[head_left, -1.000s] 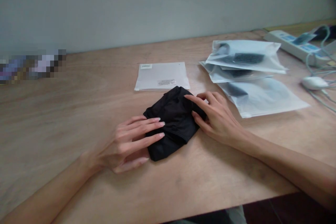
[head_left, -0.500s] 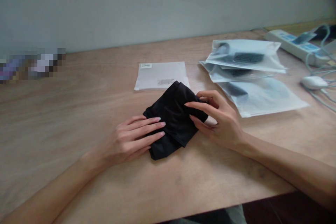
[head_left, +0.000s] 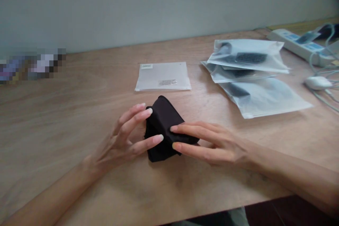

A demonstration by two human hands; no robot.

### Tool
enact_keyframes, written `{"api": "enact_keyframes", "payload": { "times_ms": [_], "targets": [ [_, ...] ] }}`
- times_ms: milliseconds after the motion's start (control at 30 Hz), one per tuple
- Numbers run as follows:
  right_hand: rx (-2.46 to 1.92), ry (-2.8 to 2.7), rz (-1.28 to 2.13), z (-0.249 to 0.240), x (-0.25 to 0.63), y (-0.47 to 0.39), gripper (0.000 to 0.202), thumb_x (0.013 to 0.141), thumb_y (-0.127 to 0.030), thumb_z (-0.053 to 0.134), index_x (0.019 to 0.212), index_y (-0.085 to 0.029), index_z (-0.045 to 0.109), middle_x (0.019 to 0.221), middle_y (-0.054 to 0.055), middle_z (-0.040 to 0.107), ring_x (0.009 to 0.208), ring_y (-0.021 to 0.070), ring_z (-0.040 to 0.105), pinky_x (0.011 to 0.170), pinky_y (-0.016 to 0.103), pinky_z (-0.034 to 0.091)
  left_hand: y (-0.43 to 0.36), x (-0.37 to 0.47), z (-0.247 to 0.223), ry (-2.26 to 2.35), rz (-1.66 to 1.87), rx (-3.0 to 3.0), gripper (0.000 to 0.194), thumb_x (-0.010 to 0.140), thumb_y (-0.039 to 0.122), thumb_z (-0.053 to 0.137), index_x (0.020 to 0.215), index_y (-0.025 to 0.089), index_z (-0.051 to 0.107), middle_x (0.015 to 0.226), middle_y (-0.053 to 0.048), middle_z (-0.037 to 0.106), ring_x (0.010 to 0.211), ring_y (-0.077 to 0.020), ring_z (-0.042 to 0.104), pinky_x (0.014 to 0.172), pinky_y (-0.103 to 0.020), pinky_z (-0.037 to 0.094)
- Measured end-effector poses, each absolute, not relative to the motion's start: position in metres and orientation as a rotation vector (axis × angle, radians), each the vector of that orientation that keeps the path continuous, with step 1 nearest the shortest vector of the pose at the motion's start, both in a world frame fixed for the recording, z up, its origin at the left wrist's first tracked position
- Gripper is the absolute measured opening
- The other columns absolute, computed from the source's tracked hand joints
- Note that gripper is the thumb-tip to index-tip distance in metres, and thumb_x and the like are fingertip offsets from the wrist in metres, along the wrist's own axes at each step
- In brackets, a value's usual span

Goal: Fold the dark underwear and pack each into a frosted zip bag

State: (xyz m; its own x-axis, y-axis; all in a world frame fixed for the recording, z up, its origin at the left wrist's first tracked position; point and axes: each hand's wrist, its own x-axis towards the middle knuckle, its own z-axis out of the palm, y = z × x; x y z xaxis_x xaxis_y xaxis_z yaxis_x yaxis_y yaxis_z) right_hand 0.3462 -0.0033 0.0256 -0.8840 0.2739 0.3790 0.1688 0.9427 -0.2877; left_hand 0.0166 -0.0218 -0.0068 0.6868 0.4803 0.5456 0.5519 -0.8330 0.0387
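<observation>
A folded black cloth [head_left: 167, 113] lies on the wooden table [head_left: 66, 113], with its upper part folded over and slightly raised. My left hand [head_left: 129, 132] is at its left side, fingers spread, fingertips touching the cloth's left edge and surface. From the right, my right hand [head_left: 212, 143] rests its fingertips on the cloth; the fingers are stretched out and its thumb is hidden. Behind the cloth lies a flat white zip bag [head_left: 164, 72] with a label and small print.
Several frosted zip bags [head_left: 272, 95] with dark contents overlap at the right. Beyond them are a white power strip [head_left: 299, 46], cables and a white adapter [head_left: 317, 82]. A pixelated patch covers something at the far left. A wall stands behind the table.
The cloth is now folded smaller, its right part brought over toward the left. My right hand has moved left and down with it; my left hand's fingers have lifted and spread.
</observation>
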Motion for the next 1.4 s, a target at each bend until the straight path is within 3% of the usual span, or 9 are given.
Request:
{"api": "enact_keyframes", "payload": {
  "times_ms": [200,367,500,633,767,933,1000,1133,1400],
  "targets": [
    [-0.091,-2.789,0.356,0.019,0.329,-0.004,0.047,0.103,-0.014,0.041,0.150,-0.007,0.044,0.154,0.016,0.048,0.151,0.0205,0.034,0.123,0.039,0.035,-0.012,0.023,-0.005,-0.834,-0.584,-2.904,0.061,0.101,0.022,0.055,0.158,0.022,0.033,0.169,-0.008,0.022,0.157,-0.0355,0.018,0.128,-0.058,0.023],
    [-0.129,-2.860,0.436,0.013,0.323,-0.007,0.050,0.103,-0.019,0.044,0.152,-0.008,0.043,0.159,0.016,0.041,0.151,0.0207,0.032,0.127,0.043,0.027,-0.008,0.024,-0.009,-0.954,-0.478,-2.982,0.066,0.099,0.025,0.052,0.160,0.018,0.028,0.163,-0.012,0.037,0.156,-0.0360,0.019,0.127,-0.061,0.016],
    [-0.168,-2.797,0.373,0.010,0.324,-0.006,0.043,0.101,-0.024,0.054,0.140,-0.007,0.056,0.153,0.017,0.050,0.148,0.0212,0.041,0.126,0.044,0.030,-0.009,0.023,-0.010,-0.969,-0.522,-3.002,0.067,0.099,0.033,0.053,0.160,0.017,0.029,0.160,-0.013,0.041,0.155,-0.0366,0.024,0.126,-0.061,0.021],
    [-0.239,-2.671,0.282,0.004,0.325,-0.006,0.034,0.098,-0.037,0.062,0.115,-0.009,0.069,0.140,0.019,0.062,0.141,0.0258,0.050,0.123,0.050,0.035,-0.009,0.024,-0.007,-0.878,-0.623,-3.008,0.066,0.100,0.037,0.056,0.158,0.015,0.033,0.154,-0.015,0.049,0.152,-0.0351,0.032,0.124,-0.059,0.029],
    [-0.420,-2.570,0.157,0.002,0.327,-0.007,0.031,0.093,-0.042,0.069,0.093,-0.011,0.066,0.125,0.024,0.062,0.137,0.0345,0.049,0.109,0.051,0.051,-0.012,0.027,-0.002,-0.807,-0.652,-3.021,0.062,0.099,0.029,0.061,0.155,0.015,0.038,0.149,-0.014,0.055,0.150,-0.0334,0.035,0.124,-0.058,0.031],
    [-0.645,-2.608,0.097,0.001,0.332,-0.001,0.012,0.092,-0.017,0.059,0.103,-0.012,0.061,0.141,0.027,0.052,0.139,0.0377,0.046,0.101,0.054,0.056,-0.016,0.031,-0.003,-0.768,-0.667,-3.081,0.056,0.101,0.032,0.054,0.152,0.012,0.041,0.151,-0.016,0.052,0.151,-0.0332,0.032,0.124,-0.058,0.029],
    [-0.705,-2.608,0.077,-0.002,0.336,0.004,0.032,0.091,-0.009,0.054,0.123,-0.011,0.058,0.146,0.026,0.051,0.141,0.0383,0.045,0.105,0.059,0.053,-0.015,0.031,-0.005,-0.831,-0.693,-3.043,0.057,0.101,0.029,0.054,0.154,0.016,0.038,0.156,-0.015,0.045,0.152,-0.0314,0.032,0.124,-0.056,0.030],
    [-0.915,-2.607,0.020,-0.004,0.343,0.015,0.068,0.091,-0.002,0.046,0.156,-0.011,0.030,0.156,0.026,0.042,0.143,0.0374,0.044,0.107,0.059,0.051,-0.008,0.024,-0.008,-1.114,-0.669,-2.916,0.058,0.100,0.025,0.055,0.155,0.021,0.037,0.166,-0.015,0.027,0.153,-0.0305,0.029,0.124,-0.053,0.031],
    [-0.646,-2.713,-0.269,-0.002,0.344,0.014,0.046,0.099,-0.007,0.045,0.144,0.001,0.048,0.147,0.024,0.054,0.137,0.0366,0.051,0.108,0.051,0.053,0.033,0.016,-0.010,-1.410,-0.719,-2.699,0.057,0.104,0.036,0.047,0.157,0.024,0.032,0.169,-0.010,0.022,0.158,-0.0297,0.018,0.126,-0.054,0.024]
  ]
}}
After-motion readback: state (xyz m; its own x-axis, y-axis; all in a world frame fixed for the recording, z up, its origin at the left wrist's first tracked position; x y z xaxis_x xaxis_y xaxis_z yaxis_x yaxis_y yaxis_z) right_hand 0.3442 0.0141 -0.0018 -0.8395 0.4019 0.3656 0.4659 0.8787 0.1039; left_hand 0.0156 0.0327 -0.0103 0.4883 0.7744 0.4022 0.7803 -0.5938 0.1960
